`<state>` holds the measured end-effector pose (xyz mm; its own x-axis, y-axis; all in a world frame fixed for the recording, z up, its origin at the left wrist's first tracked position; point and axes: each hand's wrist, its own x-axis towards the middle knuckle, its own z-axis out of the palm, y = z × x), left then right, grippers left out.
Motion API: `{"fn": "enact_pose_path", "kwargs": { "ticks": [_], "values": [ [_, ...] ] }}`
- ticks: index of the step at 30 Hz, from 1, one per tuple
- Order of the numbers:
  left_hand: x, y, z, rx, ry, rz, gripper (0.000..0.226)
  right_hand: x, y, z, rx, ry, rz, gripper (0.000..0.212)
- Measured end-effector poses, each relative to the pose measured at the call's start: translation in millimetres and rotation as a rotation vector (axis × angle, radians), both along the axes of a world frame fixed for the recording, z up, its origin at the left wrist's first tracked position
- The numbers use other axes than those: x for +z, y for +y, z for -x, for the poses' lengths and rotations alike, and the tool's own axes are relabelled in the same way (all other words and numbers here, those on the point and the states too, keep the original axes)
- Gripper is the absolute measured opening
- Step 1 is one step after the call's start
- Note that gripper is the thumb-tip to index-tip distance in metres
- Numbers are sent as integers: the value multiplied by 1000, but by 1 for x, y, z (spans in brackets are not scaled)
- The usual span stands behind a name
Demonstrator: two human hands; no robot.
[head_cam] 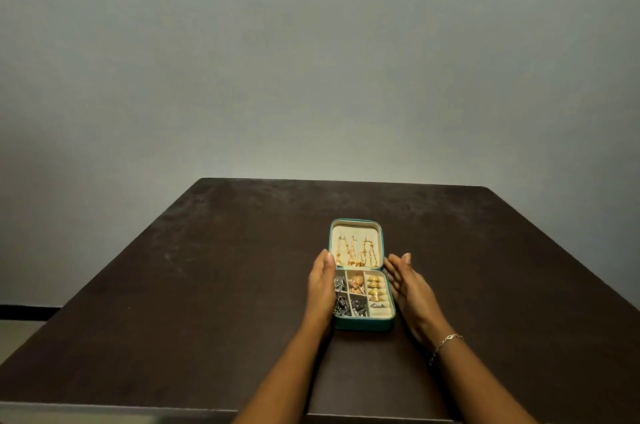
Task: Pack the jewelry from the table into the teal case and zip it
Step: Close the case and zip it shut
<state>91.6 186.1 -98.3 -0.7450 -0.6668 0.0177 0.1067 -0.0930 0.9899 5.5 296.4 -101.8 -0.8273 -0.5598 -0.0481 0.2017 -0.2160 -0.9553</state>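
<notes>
Jewelry sits packed in the open teal case, which rests on a dark table directly in front of the person. Gold chains hang across the cream lining of the lid, which is folded back on the far side; whether it lies flat or leans up cannot be told. In the tray, gold rings fill the right column, another gold piece sits in the upper middle cell, and dark silvery pieces occupy the left cells and the lower middle one. Every piece in view lies inside the case.

Both hands flank the case and grasp nothing. The left hand, fingers straight and together, lies along the left side and appears to touch it, with its fingertips up by the hinge. The right hand, equally flat and relaxed, stands just beside the right side; contact there cannot be made out. A thin bracelet circles the right wrist.

Packing appears finished, so the closing half of the job remains: the lid is not yet folded over the tray and the zipper is not yet run round. The zipper pull is too small to locate. The hanging chains look likeliest to snag the teeth when the lid comes down.
</notes>
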Motion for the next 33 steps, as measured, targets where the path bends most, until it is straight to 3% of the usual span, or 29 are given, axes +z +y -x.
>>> {"fn": "enact_pose_path", "kwargs": {
  "ticks": [10, 15, 20, 24, 33],
  "values": [
    [-12, -5, 13, 120, -158, 197, 44, -7, 1, 2, -3, 85, -38, 52],
    [-13, -5, 14, 126, -152, 284, 38, -9, 2, 4, -11, 73, -5, 51],
    [-15, -3, 13, 120, -60, 221, 14, -10, 3, 4, -27, 58, 54, 48],
    [-16, -5, 15, 140, 5, 233, 10, -10, 5, 5, -38, 43, 90, 46],
    [-25, -8, 17, 110, 166, 46, 47, -11, 7, 3, -99, 6, 162, 46]
  ]
}}
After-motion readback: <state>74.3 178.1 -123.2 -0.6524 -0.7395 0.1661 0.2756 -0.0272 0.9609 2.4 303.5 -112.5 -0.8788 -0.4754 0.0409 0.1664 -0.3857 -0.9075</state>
